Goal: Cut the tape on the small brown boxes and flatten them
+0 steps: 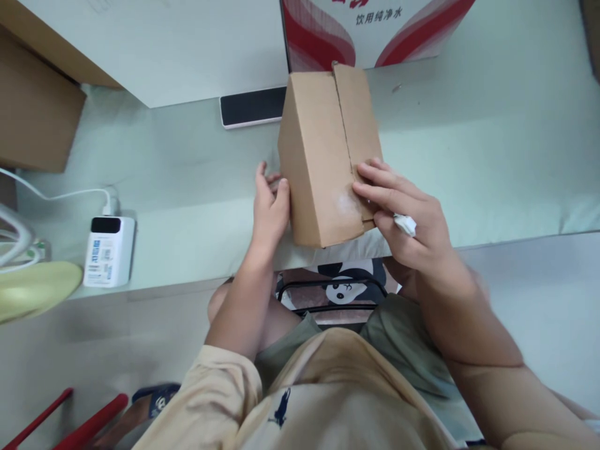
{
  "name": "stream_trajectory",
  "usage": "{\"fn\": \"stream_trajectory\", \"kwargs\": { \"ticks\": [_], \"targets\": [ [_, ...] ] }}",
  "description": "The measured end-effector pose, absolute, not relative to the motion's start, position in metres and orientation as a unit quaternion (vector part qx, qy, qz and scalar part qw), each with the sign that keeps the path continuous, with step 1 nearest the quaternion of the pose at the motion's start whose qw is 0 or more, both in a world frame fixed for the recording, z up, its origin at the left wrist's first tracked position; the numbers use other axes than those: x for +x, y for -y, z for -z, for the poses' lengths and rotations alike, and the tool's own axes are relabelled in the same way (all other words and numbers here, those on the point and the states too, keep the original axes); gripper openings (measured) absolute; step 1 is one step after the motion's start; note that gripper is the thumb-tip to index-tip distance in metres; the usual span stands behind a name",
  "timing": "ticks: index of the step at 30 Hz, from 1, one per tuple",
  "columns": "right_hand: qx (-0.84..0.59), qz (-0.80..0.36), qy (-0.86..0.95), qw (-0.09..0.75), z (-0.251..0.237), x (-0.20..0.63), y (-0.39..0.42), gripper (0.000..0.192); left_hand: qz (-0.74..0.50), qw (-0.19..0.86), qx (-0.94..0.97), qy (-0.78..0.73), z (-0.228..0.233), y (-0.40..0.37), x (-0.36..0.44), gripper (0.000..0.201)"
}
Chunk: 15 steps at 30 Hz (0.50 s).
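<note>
A brown cardboard box [321,156] stands on the pale green tabletop in front of me, with a lengthwise seam along its top and a shiny patch near its closer end. My left hand [272,203] is at the box's left side, thumb touching the cardboard and fingers apart; some of them are partly hidden. Over the right-hand flap lies my right hand [407,212], its fingertips on the cardboard near the seam. A small crumpled white scrap [405,225] pokes out between its closed fingers.
Behind the box are a dark-topped slim device [253,106] and a red-and-white carton [323,37]. To the left, a white power bank [109,253] has a cable [70,189] plugged in. A brown carton [32,106] stands farther left. The table's front edge [515,240] runs before my lap.
</note>
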State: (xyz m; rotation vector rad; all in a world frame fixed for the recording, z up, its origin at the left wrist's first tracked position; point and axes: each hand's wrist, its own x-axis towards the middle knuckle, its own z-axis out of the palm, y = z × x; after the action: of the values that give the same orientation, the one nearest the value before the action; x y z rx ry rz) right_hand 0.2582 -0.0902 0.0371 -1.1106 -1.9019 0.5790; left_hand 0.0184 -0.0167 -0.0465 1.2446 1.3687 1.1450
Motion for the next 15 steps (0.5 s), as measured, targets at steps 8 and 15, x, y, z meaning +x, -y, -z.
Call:
{"fn": "stream_trajectory", "kwargs": {
  "ticks": [8, 15],
  "targets": [
    [-0.318, -0.214, 0.843, 0.377, -0.037, 0.239, 0.094, 0.04, -0.527, 0.19, 0.708, -0.43, 0.001, 0.025, -0.013, 0.067],
    [-0.31, -0.235, 0.846, 0.364, -0.036, 0.23, 0.091, 0.04, -0.511, 0.1, 0.777, -0.355, 0.013, 0.017, -0.024, 0.059]
  ]
}}
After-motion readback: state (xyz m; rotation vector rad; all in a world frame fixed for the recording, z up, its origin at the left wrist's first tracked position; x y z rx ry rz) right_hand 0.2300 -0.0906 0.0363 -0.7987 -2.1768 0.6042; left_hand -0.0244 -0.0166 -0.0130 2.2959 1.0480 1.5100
